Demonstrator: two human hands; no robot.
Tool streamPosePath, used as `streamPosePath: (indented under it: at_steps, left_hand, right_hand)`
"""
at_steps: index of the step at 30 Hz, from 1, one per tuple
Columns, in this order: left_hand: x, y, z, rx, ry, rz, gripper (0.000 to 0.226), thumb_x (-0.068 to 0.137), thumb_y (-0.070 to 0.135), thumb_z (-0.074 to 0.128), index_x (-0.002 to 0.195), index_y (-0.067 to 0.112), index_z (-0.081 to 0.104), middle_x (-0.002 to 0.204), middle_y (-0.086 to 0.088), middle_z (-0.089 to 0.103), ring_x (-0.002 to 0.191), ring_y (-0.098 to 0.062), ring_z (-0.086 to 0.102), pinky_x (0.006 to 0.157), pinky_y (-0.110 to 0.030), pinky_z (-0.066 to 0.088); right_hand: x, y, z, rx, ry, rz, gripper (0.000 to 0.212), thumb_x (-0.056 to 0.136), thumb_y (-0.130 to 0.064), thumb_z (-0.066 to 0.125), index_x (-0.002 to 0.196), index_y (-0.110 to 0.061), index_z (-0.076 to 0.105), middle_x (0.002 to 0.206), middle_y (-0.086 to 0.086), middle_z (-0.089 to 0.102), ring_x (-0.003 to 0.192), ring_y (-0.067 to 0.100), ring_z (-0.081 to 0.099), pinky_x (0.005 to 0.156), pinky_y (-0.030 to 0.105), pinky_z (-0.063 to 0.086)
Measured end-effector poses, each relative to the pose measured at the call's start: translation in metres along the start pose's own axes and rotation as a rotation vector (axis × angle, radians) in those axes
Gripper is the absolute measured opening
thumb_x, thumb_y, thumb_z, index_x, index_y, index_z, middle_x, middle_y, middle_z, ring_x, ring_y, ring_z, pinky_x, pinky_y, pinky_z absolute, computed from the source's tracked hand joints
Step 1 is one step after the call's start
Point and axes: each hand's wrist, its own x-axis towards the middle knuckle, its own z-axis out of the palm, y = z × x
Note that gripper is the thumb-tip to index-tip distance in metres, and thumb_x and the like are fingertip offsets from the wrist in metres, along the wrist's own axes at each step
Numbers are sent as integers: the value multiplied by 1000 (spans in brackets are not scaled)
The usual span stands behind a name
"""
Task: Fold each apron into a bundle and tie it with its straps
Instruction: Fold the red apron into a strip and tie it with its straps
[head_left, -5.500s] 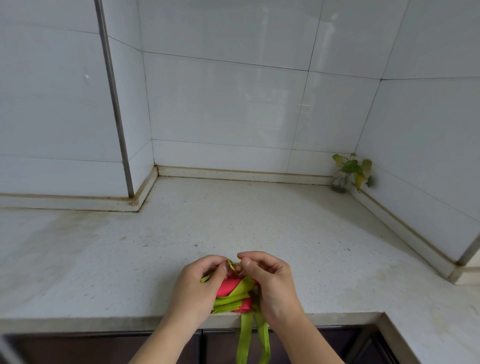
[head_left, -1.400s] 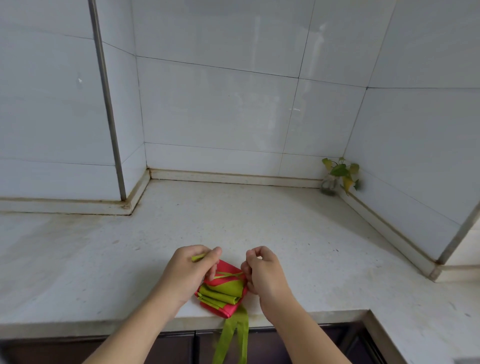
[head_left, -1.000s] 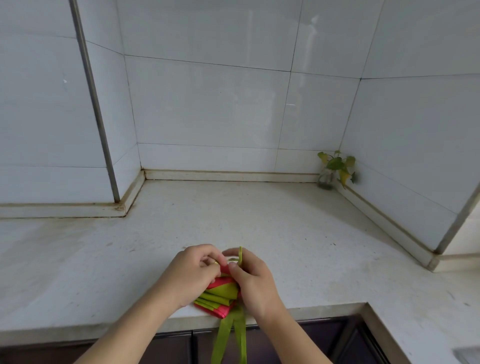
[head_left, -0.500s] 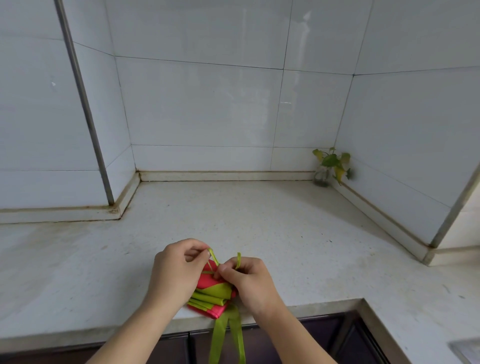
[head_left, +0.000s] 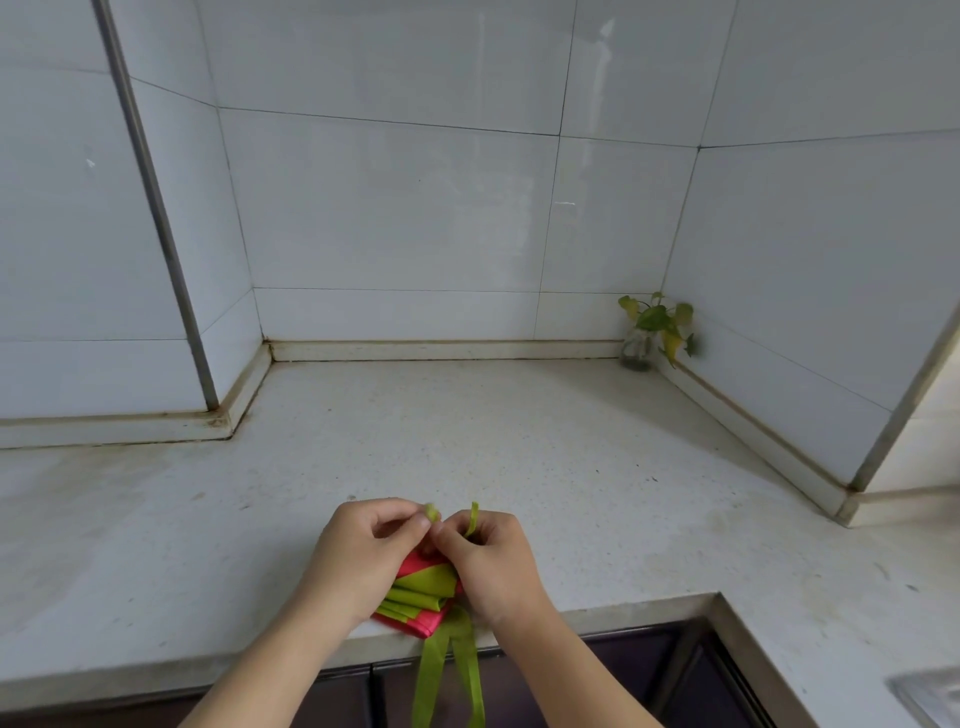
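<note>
Compared with half a second ago, our left hand (head_left: 363, 551) and right hand (head_left: 491, 558) now pinch the thin green strap ends (head_left: 471, 518) closer together over the folded pink-and-green apron bundle (head_left: 421, 597) at the front edge of the pale speckled surface (head_left: 467, 441); each grip is closed on a strap, so the knot seems nearly made.

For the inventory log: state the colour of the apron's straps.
Lime green straps, clearest in the head view.
</note>
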Motion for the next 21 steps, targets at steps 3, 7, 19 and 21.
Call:
streamPosePath:
  at_steps: [3,7,19,21]
  left_hand:
    - [-3,-5,-2,-42,-15,9,15,88,11,81,95,24,83,93,9,81,92,-7,75,88,-28,61]
    - [-6,-5,4,-140,64,-26,8,90,13,79,89,19,83,87,2,81,85,-11,77,76,-23,59]
    - [-2,-6,3,-160,64,-19,20,103,4,57,86,-1,67,77,-9,76,73,-16,72,75,-28,50]
    - [0,-15,-1,-192,74,-25,22,103,-2,55,83,-4,64,73,-11,73,72,-16,70,78,-31,51]
  right_hand:
    - [0,1,-1,-21,-9,-10,27,93,-30,70,76,-11,77,79,17,75,74,25,72,73,47,59]
    - [-1,0,-1,-37,-37,-14,30,94,-35,72,74,-13,78,78,11,77,75,24,74,73,41,60]
    - [10,12,-7,212,70,49,36,106,4,32,89,2,64,64,4,49,55,15,40,51,26,34]
    - [11,13,-7,204,134,55,37,104,6,31,86,4,63,61,3,46,53,12,37,50,24,31]
